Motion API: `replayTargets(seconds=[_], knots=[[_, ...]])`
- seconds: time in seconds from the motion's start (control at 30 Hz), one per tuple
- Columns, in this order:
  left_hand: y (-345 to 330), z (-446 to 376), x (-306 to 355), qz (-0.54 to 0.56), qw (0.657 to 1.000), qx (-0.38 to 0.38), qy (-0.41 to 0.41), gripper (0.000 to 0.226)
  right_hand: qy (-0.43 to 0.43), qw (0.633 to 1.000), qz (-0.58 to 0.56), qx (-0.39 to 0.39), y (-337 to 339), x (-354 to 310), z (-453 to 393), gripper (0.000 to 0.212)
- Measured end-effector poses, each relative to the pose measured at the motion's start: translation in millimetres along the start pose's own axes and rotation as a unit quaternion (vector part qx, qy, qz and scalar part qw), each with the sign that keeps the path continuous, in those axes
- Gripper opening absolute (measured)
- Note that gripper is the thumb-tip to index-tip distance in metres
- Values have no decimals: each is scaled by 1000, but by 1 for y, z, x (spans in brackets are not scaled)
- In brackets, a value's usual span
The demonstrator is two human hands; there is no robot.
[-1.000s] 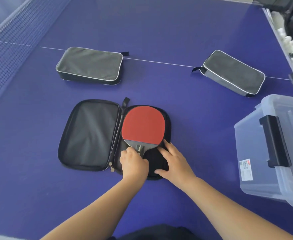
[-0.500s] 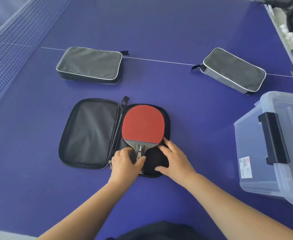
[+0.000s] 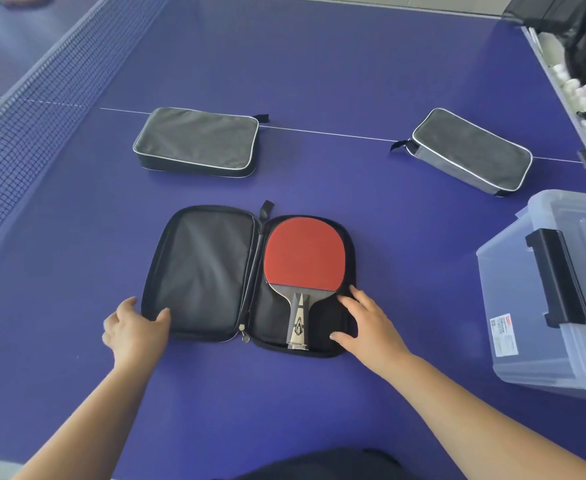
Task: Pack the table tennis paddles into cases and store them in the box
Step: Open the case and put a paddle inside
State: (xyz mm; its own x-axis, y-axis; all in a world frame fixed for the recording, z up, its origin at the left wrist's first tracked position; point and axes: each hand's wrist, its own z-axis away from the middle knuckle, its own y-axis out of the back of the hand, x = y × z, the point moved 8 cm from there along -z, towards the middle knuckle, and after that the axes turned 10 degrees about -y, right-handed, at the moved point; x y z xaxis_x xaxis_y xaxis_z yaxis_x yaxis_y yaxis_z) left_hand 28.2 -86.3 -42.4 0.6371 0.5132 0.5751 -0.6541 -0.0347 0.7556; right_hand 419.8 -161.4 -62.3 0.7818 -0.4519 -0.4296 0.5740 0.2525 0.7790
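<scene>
one paddle (image 3: pixel 303 261) lies in the open case (image 3: pixel 250 278); my left hand (image 3: pixel 134 329) grips its flap, right hand (image 3: pixel 367 323) presses flat. folding carelessly could snag the zipper (image 3: pixel 245 337).

We are seeing the box (image 3: pixel 561 306) running off the right edge, its inside hidden by the lid. We are losing the net (image 3: pixel 25 116) at the left edge. The label (image 3: pixel 502 336) is reading too small. The left hand (image 3: pixel 134 329) is blurring slightly.
</scene>
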Motion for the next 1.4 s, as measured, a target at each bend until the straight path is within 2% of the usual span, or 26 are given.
replayTargets(seconds=[0.17,0.27,0.4,0.47,0.53,0.6,0.67,0.83,0.93,1.03,1.1,1.23,1.3,1.4], knots=[[0,-10,-13,71,997,-14,-3,63,-28,1000,-7,10,1,-6,-1,70],[2,-16,-18,119,992,-33,29,57,-41,999,-16,17,0,-8,-2,68],[17,-15,-7,154,987,-37,8,26,-57,998,-30,19,-1,-8,-2,65],[27,-6,12,153,987,-26,-45,22,-72,995,-58,47,4,-9,-2,62],[35,10,36,161,981,-12,-110,21,-93,984,-97,114,16,-12,0,56],[37,32,60,177,972,-7,-155,31,-97,968,-130,190,31,-21,5,50],[34,55,80,201,961,-11,-189,38,-76,959,-163,219,43,-38,8,45],[5,97,123,145,932,-63,-326,48,-30,948,-291,126,64,-95,13,23],[-16,121,146,92,894,-85,-430,48,-16,936,-344,72,73,-121,16,17],[-41,141,159,25,848,-134,-513,54,-24,938,-330,106,84,-121,16,20],[-51,135,161,29,848,-161,-504,54,-72,935,-320,138,87,-101,12,18],[-65,78,143,71,923,-158,-343,38,-163,919,-332,139,76,-49,6,14],[-76,49,129,60,945,-174,-270,45,-192,915,-331,127,65,-29,2,11],[-92,27,119,54,951,-215,-214,58,-213,916,-322,112,49,-10,-7,11]])
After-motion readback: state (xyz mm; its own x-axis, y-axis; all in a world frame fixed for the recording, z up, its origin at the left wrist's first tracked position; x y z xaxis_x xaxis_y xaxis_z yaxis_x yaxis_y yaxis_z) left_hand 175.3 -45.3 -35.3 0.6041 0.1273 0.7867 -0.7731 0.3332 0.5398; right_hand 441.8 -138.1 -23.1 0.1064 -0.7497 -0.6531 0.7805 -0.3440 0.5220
